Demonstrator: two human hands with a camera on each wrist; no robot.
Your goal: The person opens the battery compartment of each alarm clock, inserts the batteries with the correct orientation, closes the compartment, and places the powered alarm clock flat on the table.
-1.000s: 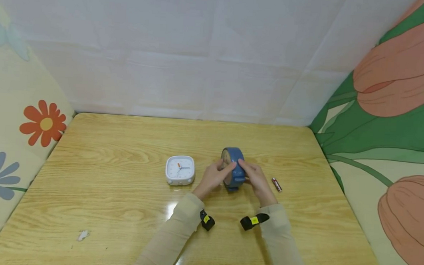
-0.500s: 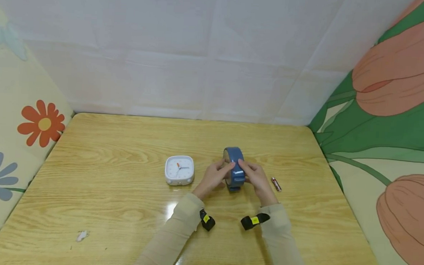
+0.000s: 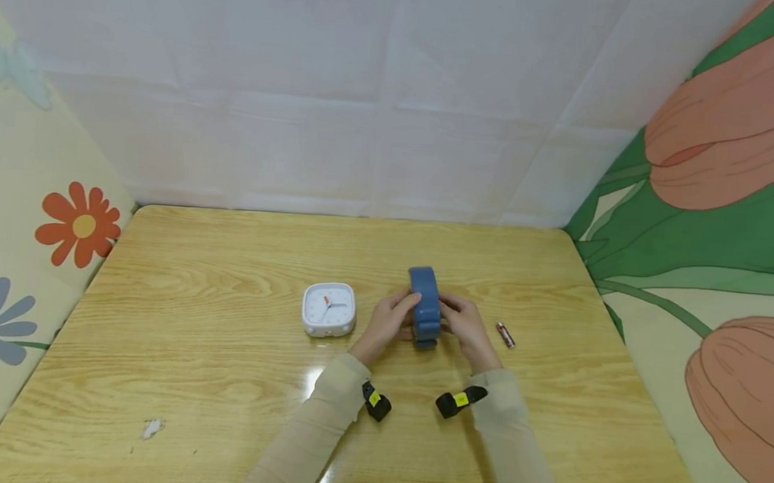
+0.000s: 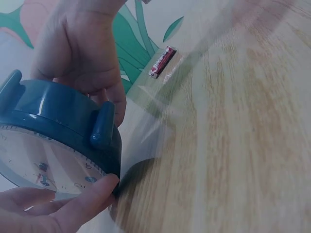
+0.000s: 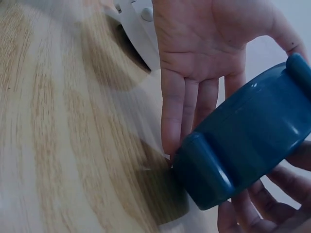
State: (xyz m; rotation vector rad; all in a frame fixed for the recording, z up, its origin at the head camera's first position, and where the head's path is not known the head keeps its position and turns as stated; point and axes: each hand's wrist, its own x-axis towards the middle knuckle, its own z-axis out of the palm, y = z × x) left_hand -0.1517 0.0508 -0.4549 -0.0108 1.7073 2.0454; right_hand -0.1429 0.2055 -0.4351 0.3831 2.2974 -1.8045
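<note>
A round blue alarm clock [image 3: 427,302] with short feet is held edge-on between both hands above the table. My left hand [image 3: 385,325] grips its face side, the thumb at the rim. On the back side, my right hand [image 3: 464,326] holds it, with its fingers partly hidden behind the body. The left wrist view shows the clock's pale dial [image 4: 51,155] with numerals, tilted downward. In the right wrist view, the left palm [image 5: 199,43] faces the camera, its fingers reaching along the clock. The clock's back is not visible.
A white square-faced clock [image 3: 329,309] stands left of the hands. One red-and-silver battery [image 3: 505,335] lies on the wooden table [image 3: 222,379] to the right. A white scuff [image 3: 152,428] marks the table's near left. Flowered panels flank the table; white cloth hangs behind it.
The blue clock has turned, so its face no longer shows in the head view. The right thumb has shifted from the top of the rim toward the back. The white clock and battery stay put.
</note>
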